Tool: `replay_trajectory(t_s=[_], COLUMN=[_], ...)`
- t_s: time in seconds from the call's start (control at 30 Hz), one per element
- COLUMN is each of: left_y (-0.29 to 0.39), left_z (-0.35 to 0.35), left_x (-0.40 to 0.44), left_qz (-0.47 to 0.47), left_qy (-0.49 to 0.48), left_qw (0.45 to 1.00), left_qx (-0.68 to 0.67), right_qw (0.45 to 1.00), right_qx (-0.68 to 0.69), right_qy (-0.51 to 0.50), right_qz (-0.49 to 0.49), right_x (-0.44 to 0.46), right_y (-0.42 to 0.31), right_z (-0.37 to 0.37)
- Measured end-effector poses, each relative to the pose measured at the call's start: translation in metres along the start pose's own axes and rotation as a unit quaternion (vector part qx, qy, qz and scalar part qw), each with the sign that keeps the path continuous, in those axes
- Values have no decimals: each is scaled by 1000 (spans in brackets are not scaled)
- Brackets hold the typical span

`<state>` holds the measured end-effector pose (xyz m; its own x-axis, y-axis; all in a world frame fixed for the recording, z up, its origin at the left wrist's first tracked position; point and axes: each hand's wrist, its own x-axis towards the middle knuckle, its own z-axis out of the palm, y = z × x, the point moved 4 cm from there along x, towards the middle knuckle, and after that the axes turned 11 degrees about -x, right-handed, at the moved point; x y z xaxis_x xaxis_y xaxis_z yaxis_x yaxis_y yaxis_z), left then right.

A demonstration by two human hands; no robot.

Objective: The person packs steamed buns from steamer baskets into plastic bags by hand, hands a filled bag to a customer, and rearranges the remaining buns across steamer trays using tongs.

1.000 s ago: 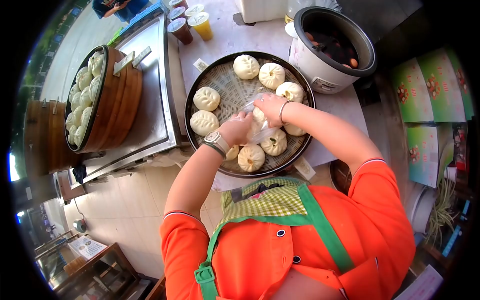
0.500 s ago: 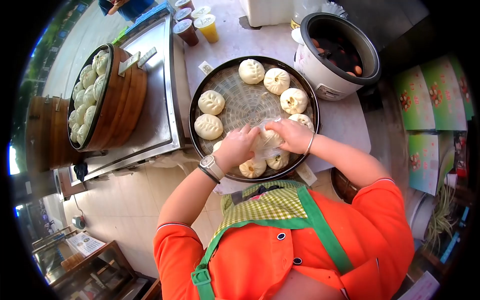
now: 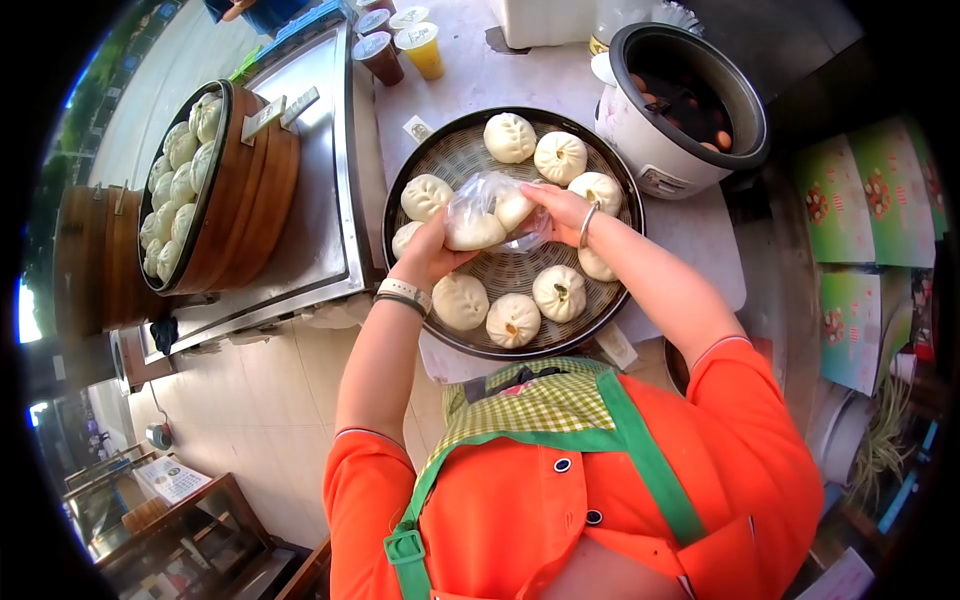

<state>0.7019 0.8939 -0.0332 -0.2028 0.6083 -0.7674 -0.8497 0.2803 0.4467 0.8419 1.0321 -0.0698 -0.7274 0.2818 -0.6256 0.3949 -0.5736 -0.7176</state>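
Observation:
A clear plastic bag [image 3: 482, 192] with two pale steamed buns [image 3: 474, 231] showing in it is held above a round steamer tray [image 3: 388, 228]. My left hand [image 3: 432, 256] grips the bag's left side, next to the nearer bun. From the right, my right hand [image 3: 563, 211] pinches the bag at the other bun, fingers and thumb closed. Around the tray's rim lie several more buns, among them a pleated bun [image 3: 510, 138] at the back and an open-topped bun [image 3: 513, 320] at the front. Some are partly covered by my hands.
Right of the tray stands a white cooker [image 3: 640, 140] of eggs in dark liquid. Lidded drink cups [image 3: 424, 60] stand behind on the left. A tall bamboo steamer [image 3: 245, 200] full of buns sits on a metal counter [image 3: 335, 150]. A person's hand [image 3: 237, 9] shows at the top.
Both hands have lifted off the tray's front with the bag and moved up and back. The bag has turned so that two buns show in it, and the front buns are uncovered.

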Motion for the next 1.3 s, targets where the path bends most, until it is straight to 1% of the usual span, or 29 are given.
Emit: replay_trajectory(t_s=[0.03,0.1,0.13,0.17,0.23,0.27,0.3,0.33,0.37,0.4,0.43,0.5,0.53,0.57,0.63,0.67,0.7,0.77,0.8,0.83,0.9,0.93,1.0,1.03,1.1,1.13,1.17,1.23,1.3], left_y=[0,0,3,3,4,9,15,22,27,28,21,8,12,8,-1,-7,-5,-9,-6,-11,-6,-3,15,26,47,60,73,108,140], left_z=[0,3,1,-1,-3,-2,-1,-1,-1,10,8,-4,5,5,-2,-4,1,19,33,31,29,28,18,12,4,-2,-12,-38,-68], left_x=[-1,-8,-9,-7,-10,-11,-7,-3,-1,-6,6,37,32,43,67,77,71,49,25,27,23,14,-16,-32,-71,-89,-106,-138,-164], left_qz=[5,49,68,69,80,52,58,82,103,141,145,171,238,242,280,174,176,65,94,93,211,215,229,248,284,301,311,398,453], left_qy=[0,-83,-115,-115,-20,24,22,35,49,10,10,70,99,97,89,43,40,-53,-31,-32,-43,-39,-54,-81,-131,-138,-138,-111,-117], left_qw=[1000,990,986,986,994,988,988,952,892,893,893,925,887,887,900,942,943,967,972,972,939,938,962,961,950,943,940,911,884], left_qx=[-1,-101,-100,-99,78,142,140,292,438,428,427,331,382,381,322,283,279,240,214,214,270,268,136,94,-5,-20,-30,6,-11], right_qw=[1000,990,989,989,981,978,978,972,965,968,967,981,980,980,971,969,970,964,960,960,953,958,956,956,957,957,956,944,941], right_qx=[-3,3,-15,-15,37,95,91,110,129,124,122,89,93,90,162,175,169,188,193,192,218,201,202,204,189,182,181,172,163], right_qy=[-3,95,131,130,119,75,72,38,4,25,24,65,74,74,64,56,57,69,100,101,107,64,44,24,-5,-23,-40,-120,-132], right_qz=[-3,-105,-60,-61,-152,-172,-176,-203,-230,-218,-221,-160,-158,-162,-161,-166,-167,-175,-175,-175,-179,-195,-209,-210,-218,-224,-229,-256,-265], right_x=[2,2,-20,-23,-29,-30,-34,-39,-46,-52,-54,-60,-64,-67,-77,-81,-84,-88,-92,-94,-97,-98,-101,-104,-107,-108,-110,-100,-87], right_y=[1,4,-9,-14,-24,-32,-42,-52,-61,-67,-68,-63,-60,-59,-56,-56,-56,-58,-59,-60,-61,-65,-79,-89,-108,-119,-131,-150,-163], right_z=[6,9,16,17,19,18,18,19,21,21,20,14,10,7,6,4,4,2,4,6,6,7,15,24,51,69,92,136,180])
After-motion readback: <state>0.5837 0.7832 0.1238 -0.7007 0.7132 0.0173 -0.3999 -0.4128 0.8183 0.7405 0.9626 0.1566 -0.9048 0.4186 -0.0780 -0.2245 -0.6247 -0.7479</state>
